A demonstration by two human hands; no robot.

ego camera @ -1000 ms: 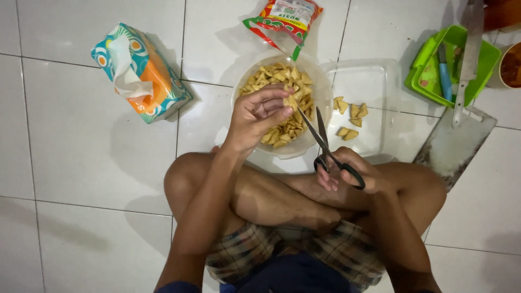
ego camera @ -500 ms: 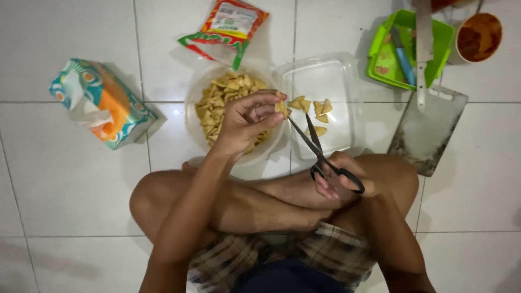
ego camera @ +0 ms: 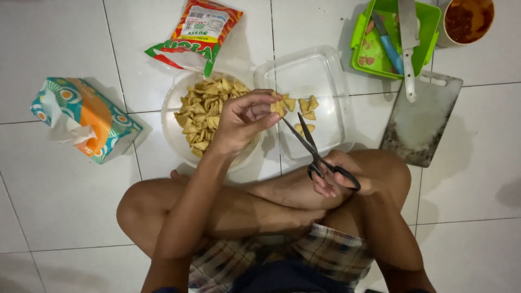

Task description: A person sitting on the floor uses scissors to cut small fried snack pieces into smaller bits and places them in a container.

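I sit cross-legged on a white tiled floor. My left hand (ego camera: 244, 120) pinches a small yellow tofu puff (ego camera: 279, 106) above the edge of a clear square container (ego camera: 325, 65), which holds a few cut pieces (ego camera: 307, 108). My right hand (ego camera: 339, 176) grips black scissors (ego camera: 312, 144) by the handles; the blades are slightly apart and point up toward the piece, just below it. A clear round bowl (ego camera: 176, 103) heaped with whole tofu puffs (ego camera: 206, 108) stands under and left of my left hand.
A red and green snack bag (ego camera: 198, 35) lies behind the bowl. A patterned tissue pack (ego camera: 81, 118) sits far left. At right lie a grey cutting board (ego camera: 423, 122), a green tray (ego camera: 429, 21) with knives (ego camera: 408, 43), and a cup of red sauce (ego camera: 468, 19).
The view has shifted, so everything sits lower and further left in frame. My left hand has carried a puff from the bowl toward the container; the scissor blades have neared it.
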